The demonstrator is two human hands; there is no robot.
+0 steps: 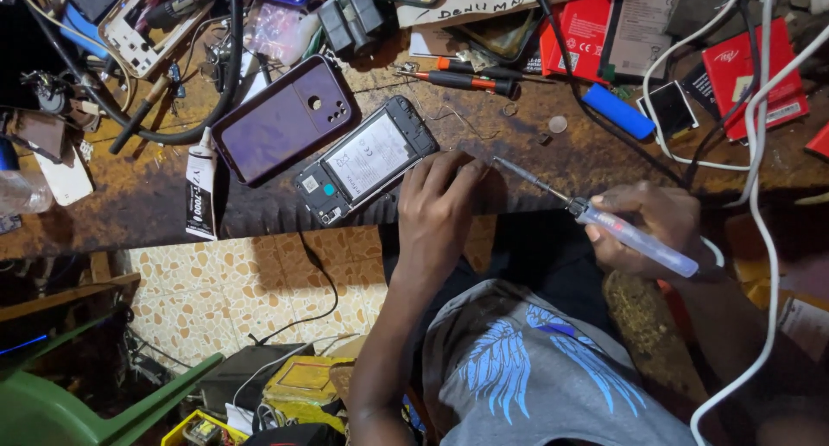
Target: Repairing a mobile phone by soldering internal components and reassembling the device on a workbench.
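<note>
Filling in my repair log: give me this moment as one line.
left hand: resting on bench by opened phone | right hand: holding soldering iron, tip toward phone | back cover: off, beside phone

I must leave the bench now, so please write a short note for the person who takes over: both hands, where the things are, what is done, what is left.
Left hand: rests on the bench edge, fingertips beside the opened phone, holding nothing.
Right hand: grips a soldering iron, tip pointing toward the phone, not touching it.
Phone lies face down, battery showing. Its purple back cover lies beside it, glue tube to the left.
Done: cover off.
Left: work inside the phone, cover back on.
</note>
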